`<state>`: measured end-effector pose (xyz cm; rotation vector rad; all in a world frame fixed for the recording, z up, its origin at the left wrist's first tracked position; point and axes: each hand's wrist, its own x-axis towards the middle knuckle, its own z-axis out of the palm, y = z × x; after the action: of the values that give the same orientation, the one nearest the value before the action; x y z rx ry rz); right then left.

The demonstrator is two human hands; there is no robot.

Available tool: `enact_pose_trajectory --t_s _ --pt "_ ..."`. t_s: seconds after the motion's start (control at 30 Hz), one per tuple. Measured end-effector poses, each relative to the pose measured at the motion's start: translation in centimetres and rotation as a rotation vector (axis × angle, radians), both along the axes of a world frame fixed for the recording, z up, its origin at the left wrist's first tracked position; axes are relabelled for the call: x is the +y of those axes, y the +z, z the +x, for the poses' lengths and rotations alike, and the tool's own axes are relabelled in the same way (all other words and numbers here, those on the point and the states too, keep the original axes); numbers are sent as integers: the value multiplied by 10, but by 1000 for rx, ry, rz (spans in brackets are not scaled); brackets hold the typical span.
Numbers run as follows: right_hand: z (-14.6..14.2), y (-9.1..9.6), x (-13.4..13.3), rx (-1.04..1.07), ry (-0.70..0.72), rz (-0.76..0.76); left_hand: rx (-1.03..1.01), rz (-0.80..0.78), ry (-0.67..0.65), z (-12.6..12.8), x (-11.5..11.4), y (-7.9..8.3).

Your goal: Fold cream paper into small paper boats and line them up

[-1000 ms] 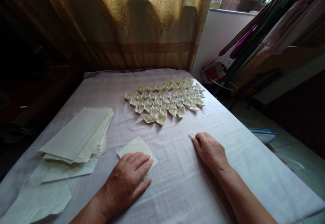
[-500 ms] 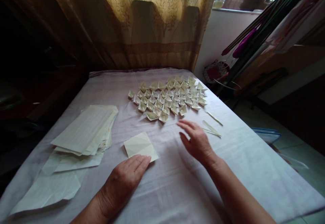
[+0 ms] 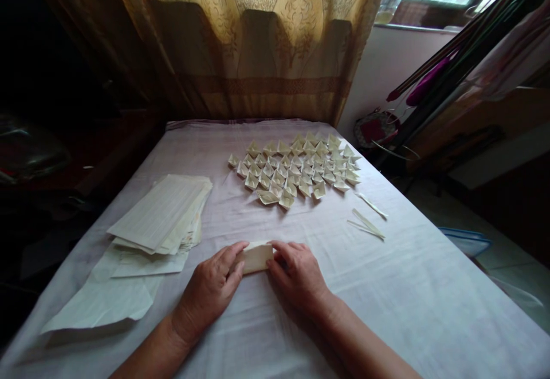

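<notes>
A cream paper square point(image 3: 256, 257), now folded over, lies on the white cloth-covered table point(image 3: 387, 299) in front of me. My left hand point(image 3: 210, 290) pinches its left end between thumb and fingers. My right hand point(image 3: 298, 276) grips its right end, fingers curled over the edge. Farther back, a cluster of several small folded paper boats point(image 3: 296, 168) sits in rows.
A stack of lined paper sheets point(image 3: 161, 218) lies at the left, with loose larger sheets point(image 3: 98, 304) beneath it. Thin paper strips point(image 3: 367, 224) lie at the right. A patterned curtain point(image 3: 258, 41) hangs behind, and a clothes rack point(image 3: 451, 64) stands at the right.
My right hand left the strips at the right and came to the paper square. Both hands took hold of the square, which was flat and is now folded over.
</notes>
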<state>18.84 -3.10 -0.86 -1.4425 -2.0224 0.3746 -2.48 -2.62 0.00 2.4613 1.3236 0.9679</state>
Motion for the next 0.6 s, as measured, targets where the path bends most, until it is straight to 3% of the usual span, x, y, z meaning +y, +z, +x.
enact_pose_trajectory --t_s 0.17,0.4,0.5,0.6 --pt "-9 -11 -6 -3 -111 88 126 128 74 -1 3 -8" --pt "-9 -13 -5 -137 -104 127 267 111 -136 8 -9 -9" --pt "-7 -9 -6 -194 -49 96 330 77 -140 10 -13 -13" --pt "-6 -5 -10 -271 92 -1 357 45 -137 10 -14 -15"
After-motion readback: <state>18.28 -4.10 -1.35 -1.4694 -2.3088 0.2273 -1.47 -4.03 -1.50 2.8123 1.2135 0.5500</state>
